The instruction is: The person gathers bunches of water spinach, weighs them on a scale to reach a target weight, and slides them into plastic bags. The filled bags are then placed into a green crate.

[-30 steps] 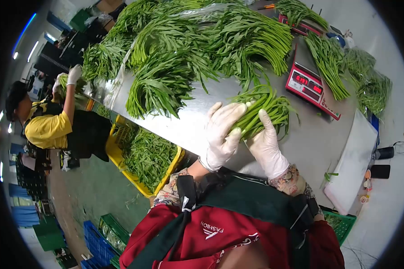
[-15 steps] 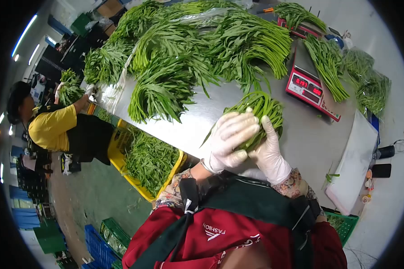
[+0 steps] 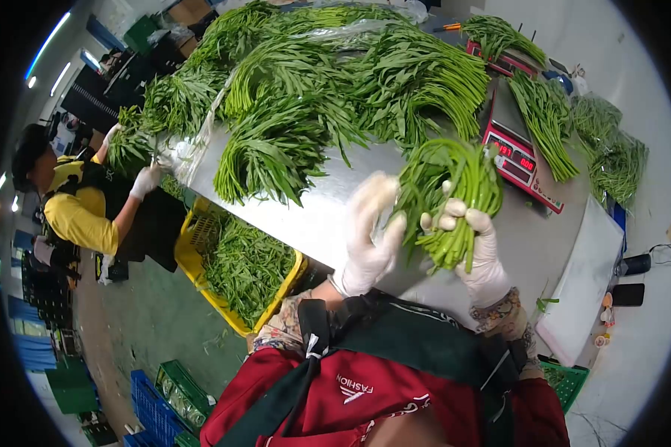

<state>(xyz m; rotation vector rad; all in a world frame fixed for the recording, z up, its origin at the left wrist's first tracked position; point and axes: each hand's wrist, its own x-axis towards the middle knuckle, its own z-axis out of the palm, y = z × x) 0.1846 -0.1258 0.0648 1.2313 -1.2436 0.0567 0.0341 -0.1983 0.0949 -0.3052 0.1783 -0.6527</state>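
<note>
Since the earlier frames the bunch of greens (image 3: 446, 195) has come up off the table (image 3: 335, 201) and now stands nearly upright in the air, cut stem ends downward, leafy tops fanning above. Right hand (image 3: 476, 242), gloved in white, is clamped around the stems low down, fingers curled over them. Left hand (image 3: 371, 235), also gloved, lies flat against the left side of the bunch with fingers spread; it is blurred, so whether it grips or only presses is hard to say.

Behind the bunch, and partly hidden by it, sits a red scale (image 3: 516, 155) with lit digits; its left corner is covered by the leaves. Another bundle of long stems (image 3: 544, 112) rests across the scale's platform, and a darker heap (image 3: 611, 149) lies further right. Big piles of the same greens (image 3: 313, 82) fill the far half of the table, some over clear plastic sheeting. A white board (image 3: 585, 276) lies at the table's right edge.

Below the table's left edge stands a yellow crate (image 3: 238, 268) full of greens. Beyond it a co-worker in a yellow shirt (image 3: 82, 216) handles another bunch (image 3: 130, 141) with gloved hands. Blue and green crates (image 3: 164, 395) sit on the floor.
</note>
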